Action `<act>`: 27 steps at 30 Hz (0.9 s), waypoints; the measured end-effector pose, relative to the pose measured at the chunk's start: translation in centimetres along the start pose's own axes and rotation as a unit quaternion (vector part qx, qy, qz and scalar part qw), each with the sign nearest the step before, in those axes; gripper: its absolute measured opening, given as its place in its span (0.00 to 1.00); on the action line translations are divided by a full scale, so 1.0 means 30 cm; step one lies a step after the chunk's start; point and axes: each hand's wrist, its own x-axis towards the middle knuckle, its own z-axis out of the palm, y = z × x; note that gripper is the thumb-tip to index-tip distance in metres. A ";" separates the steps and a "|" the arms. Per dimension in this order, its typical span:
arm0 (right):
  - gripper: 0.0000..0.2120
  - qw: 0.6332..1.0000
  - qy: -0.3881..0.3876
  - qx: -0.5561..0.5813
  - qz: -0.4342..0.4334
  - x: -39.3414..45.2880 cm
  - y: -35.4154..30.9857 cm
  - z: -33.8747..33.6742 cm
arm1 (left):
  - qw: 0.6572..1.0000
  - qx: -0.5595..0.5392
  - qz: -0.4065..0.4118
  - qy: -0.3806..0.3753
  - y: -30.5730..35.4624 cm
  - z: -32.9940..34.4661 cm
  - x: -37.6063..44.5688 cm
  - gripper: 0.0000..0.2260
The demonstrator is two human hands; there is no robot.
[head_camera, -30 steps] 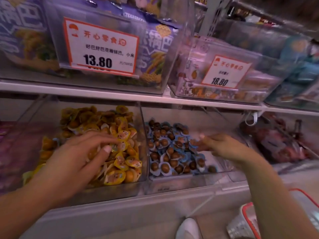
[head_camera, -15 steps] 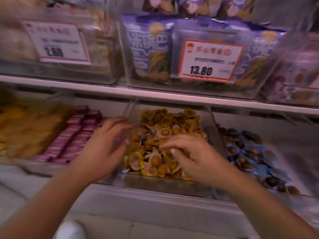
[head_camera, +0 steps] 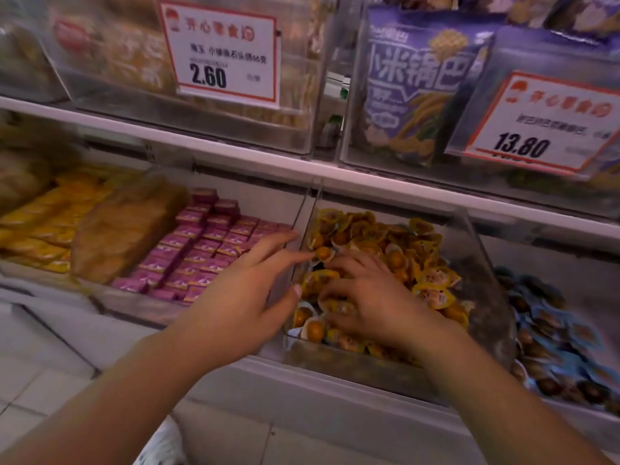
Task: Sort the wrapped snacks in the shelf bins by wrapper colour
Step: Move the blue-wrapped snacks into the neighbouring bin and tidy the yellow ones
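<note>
A clear bin (head_camera: 483, 263) on the lower shelf holds a heap of yellow-wrapped snacks (head_camera: 385, 243). My right hand (head_camera: 372, 300) lies palm down in that heap, fingers spread and curled into the wrappers; whether it grips one is hidden. My left hand (head_camera: 248, 297) hovers at the bin's left wall, fingers apart, fingertips close to a yellow snack (head_camera: 322, 253) at the wall. Left of it lie purple-wrapped snacks (head_camera: 201, 250) in neat rows. To the right sits a bin of blue-wrapped snacks (head_camera: 563, 340).
Further left lie yellow packets (head_camera: 43, 226) and a large tan pack (head_camera: 124, 229). The upper shelf holds clear bins with price tags 2.60 (head_camera: 218, 55) and 13.80 (head_camera: 540, 125) and purple snack bags (head_camera: 419, 85). A white shelf rail (head_camera: 235, 152) runs above the hands.
The view has swung left, so the purple snacks are now central. My right hand has moved from the blue bin into the yellow heap; my left hand shifted to the yellow bin's left wall.
</note>
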 end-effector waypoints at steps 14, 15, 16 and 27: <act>0.09 0.975 -0.021 0.223 0.003 -0.044 -0.171 -0.064 | 1.000 0.001 0.005 0.010 0.001 0.000 0.001 0.19; 0.13 0.968 -0.071 0.240 0.026 -0.037 -0.181 -0.059 | 1.000 0.001 0.003 0.010 0.002 0.001 0.002 0.19; 0.16 0.961 -0.104 0.250 0.045 -0.029 -0.184 -0.058 | 1.000 0.002 0.002 0.012 0.004 0.003 0.003 0.19; 0.23 0.948 -0.159 0.265 0.076 0.002 -0.170 -0.040 | 1.000 -0.006 -0.005 0.005 0.003 0.002 0.002 0.18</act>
